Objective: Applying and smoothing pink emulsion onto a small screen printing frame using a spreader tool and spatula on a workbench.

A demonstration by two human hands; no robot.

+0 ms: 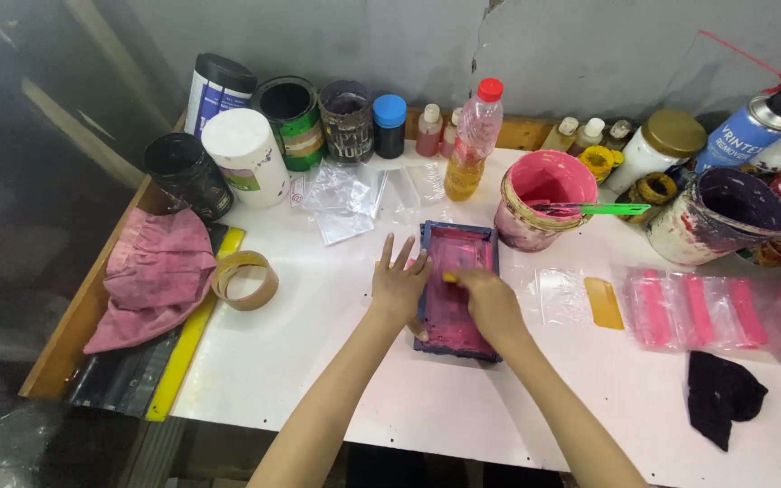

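worktop (336, 380): white, carrying everything; ink stains showing toward the right end.
pink cloth (157, 276): lying crumpled at the left edge, partly over a yellow ruler (193, 336).
sample strips (711, 312): pink swatches under clear plastic, sitting far right, apart from the hands.
ink tub (542, 199): pink-coated, standing just behind the frame; green-handled spatula (603, 209) resting across its rim.
screen frame (456, 289): small blue frame, lying flat mid-worktop between both hands; mesh looking fully covered in pink ink.
left hand (398, 285): fingers spread wide, palm pressing on the frame's left rail, gripping nothing.
right hand (488, 296): closing around a small yellow squeegee (450, 277), working over the mesh; only the tool's tip showing.
tape roll (246, 280): lying left of the frame, untouched.
black rag (720, 393): lying near the front right.
progress: judging by the ink coverage, the pull looks underway; whatever is under the frame is hidden, so print result cannot be told. Lifting the frame looks not yet done.
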